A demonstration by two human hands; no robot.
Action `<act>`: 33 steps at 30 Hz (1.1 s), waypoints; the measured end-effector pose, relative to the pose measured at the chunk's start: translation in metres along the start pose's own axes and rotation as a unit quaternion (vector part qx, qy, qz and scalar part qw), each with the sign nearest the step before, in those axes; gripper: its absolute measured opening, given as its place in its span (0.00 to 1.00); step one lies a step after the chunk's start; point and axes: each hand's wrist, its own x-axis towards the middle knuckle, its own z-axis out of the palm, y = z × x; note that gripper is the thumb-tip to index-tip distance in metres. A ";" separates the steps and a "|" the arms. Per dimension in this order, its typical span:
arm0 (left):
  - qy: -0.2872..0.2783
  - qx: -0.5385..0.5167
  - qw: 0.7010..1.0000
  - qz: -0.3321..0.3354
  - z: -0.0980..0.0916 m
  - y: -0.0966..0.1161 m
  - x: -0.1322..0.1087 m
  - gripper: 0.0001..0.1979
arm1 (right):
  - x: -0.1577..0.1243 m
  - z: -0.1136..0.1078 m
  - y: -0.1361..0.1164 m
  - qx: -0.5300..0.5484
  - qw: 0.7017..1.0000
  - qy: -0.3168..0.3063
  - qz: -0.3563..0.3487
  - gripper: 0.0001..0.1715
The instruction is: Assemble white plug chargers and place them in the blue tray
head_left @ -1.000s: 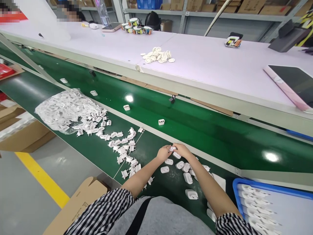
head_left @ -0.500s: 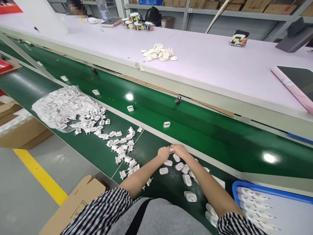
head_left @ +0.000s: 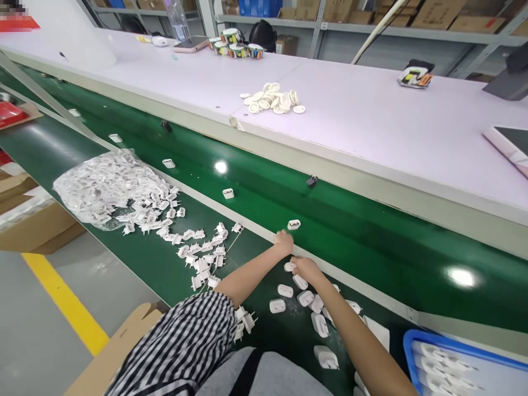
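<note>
My left hand point(head_left: 284, 242) reaches over the grey divider to the edge of the green belt. Just beyond its fingers stands an open-ended white plug housing point(head_left: 293, 224) with metal parts visible inside. Its fingers are partly hidden and blurred, so their grip cannot be made out. My right hand point(head_left: 306, 269) is closed, with its fingertips on a small white charger point(head_left: 290, 267) above the near bench. Close by lie several white chargers point(head_left: 306, 298) with rounded ends. To the left, loose white two-pin plug parts point(head_left: 202, 263) spread over the dark green surface.
A clear bag point(head_left: 103, 187) of plug parts lies farther left. More housings point(head_left: 228, 193) are spaced along the belt point(head_left: 355, 231). A blue-rimmed tray point(head_left: 466, 346) with chargers stands at right. White oval pieces point(head_left: 272, 99) are heaped on the upper shelf; a cardboard box point(head_left: 119, 352) is below.
My hands were together at one white piece. Now the left hand has parted from the right and moved up toward the belt. The view has shifted slightly.
</note>
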 end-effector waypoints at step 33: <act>0.151 -0.545 0.822 -0.076 -0.003 -0.123 -0.040 0.14 | -0.018 0.001 -0.035 0.429 0.877 0.207 0.065 0.23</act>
